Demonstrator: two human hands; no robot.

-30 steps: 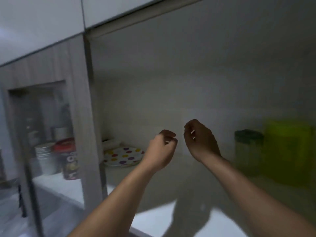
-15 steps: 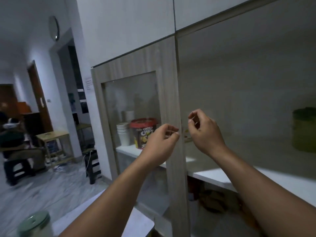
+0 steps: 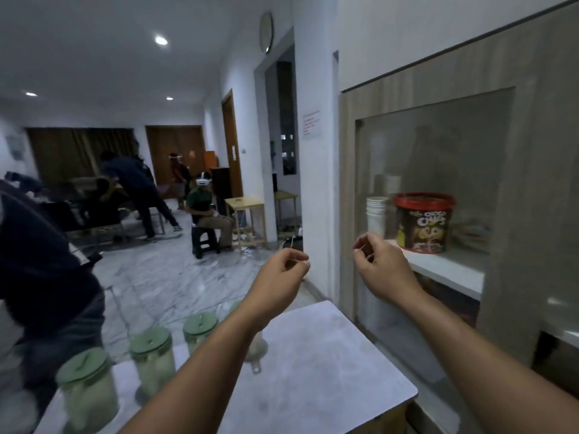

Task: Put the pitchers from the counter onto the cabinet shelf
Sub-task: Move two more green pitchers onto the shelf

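Observation:
Three clear pitchers with green lids stand in a row on the white counter (image 3: 329, 364) at lower left: one nearest me (image 3: 86, 389), one in the middle (image 3: 153, 355), one farther back (image 3: 199, 330). A fourth is mostly hidden behind my left forearm. My left hand (image 3: 282, 274) and my right hand (image 3: 380, 264) hover raised above the counter, both loosely curled and holding nothing. The cabinet shelf (image 3: 445, 267) sits behind a glass door to the right of my right hand.
On the shelf stand a red-lidded cereal tub (image 3: 423, 223) and a stack of white cups (image 3: 376, 216). A person in dark clothes (image 3: 40, 261) stands close at the left edge. Other people and a small wooden table (image 3: 247, 214) are across the marble floor.
My view has swung left from the open cabinet shelf to the counter and the room. The pitchers on the counter have come into sight. Both hands stay raised, curled and holding nothing.

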